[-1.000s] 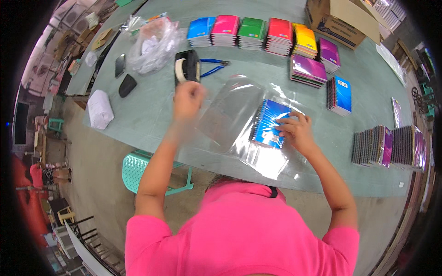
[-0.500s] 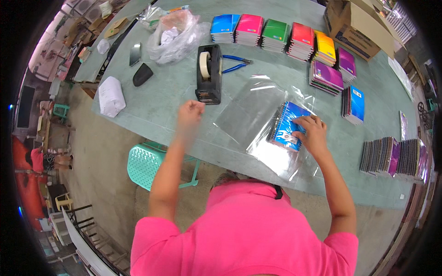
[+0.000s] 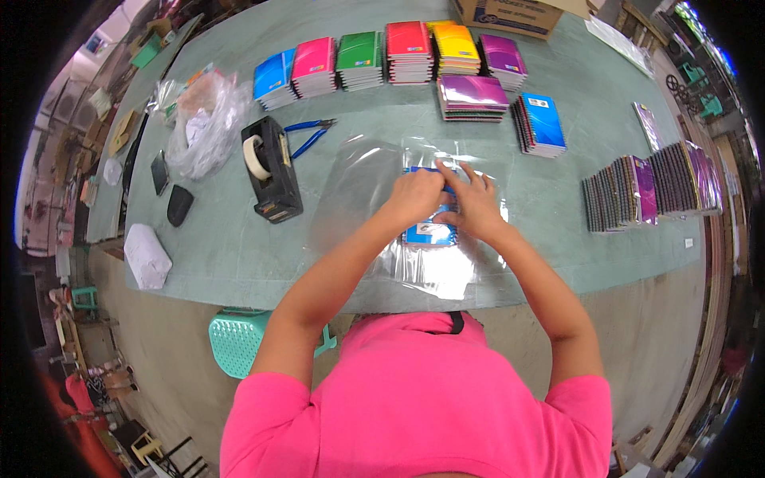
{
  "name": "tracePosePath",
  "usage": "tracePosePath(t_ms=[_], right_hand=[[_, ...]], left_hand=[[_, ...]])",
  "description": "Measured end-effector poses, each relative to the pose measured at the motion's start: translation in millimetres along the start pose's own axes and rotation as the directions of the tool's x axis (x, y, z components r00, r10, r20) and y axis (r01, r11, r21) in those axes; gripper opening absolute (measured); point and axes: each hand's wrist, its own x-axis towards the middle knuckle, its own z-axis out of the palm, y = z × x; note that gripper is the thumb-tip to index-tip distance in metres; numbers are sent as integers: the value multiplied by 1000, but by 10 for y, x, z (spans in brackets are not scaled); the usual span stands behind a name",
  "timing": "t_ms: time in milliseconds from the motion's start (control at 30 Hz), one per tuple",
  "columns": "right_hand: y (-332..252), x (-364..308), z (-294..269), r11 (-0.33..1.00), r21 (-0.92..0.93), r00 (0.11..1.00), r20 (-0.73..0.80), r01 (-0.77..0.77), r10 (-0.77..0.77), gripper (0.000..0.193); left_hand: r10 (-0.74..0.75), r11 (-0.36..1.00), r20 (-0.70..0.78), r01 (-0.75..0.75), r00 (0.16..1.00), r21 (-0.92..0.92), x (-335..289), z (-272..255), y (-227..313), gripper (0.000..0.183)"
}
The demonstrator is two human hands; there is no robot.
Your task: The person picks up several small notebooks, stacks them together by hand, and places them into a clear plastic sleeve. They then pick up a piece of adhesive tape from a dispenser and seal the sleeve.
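Note:
A blue spiral notebook (image 3: 431, 237) lies on clear plastic sheets (image 3: 351, 179) in front of me, mostly covered by my hands. My left hand (image 3: 416, 196) is closed over its upper left part, fingers curled under; whatever they pinch, if anything, is hidden. Beside it, my right hand (image 3: 476, 202) rests on the notebook's right side, fingers spread and thumb reaching across the cover. The two hands meet near the notebook's upper half. To the left stands a black tape dispenser (image 3: 279, 179) with a roll of tape, and blue-handled pliers (image 3: 307, 137) lie just beyond it.
Stacks of coloured notebooks, including a red stack (image 3: 409, 52), line the far side. More spiral notebooks (image 3: 617, 195) stand at the right. A cardboard box (image 3: 510, 17) sits at the back; a plastic bag (image 3: 209, 131) lies far left. A green stool (image 3: 239, 342) stands by the table's front edge.
My left hand has moved right, from beside the tape dispenser onto the notebook. My right hand stays on the notebook, its fingers now pointing more away from me. The whole view has shifted.

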Motion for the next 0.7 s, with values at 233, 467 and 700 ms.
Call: tracePosePath(t_ms=[233,467,700], right_hand=[[394,-135,227,674,734,945,-153,-87,288,93],[-6,-225,12,442,878,937,22,-184,347,57],[-117,-113,84,729,667,954,-294,156,64,80]], left_hand=[[-266,941,-62,245,962,-234,-4,-48,-371,65],[-454,584,-283,42,845,-810,-493,75,-5,84],[-124,622,-268,-135,955,-772,-590,26,-520,100]])
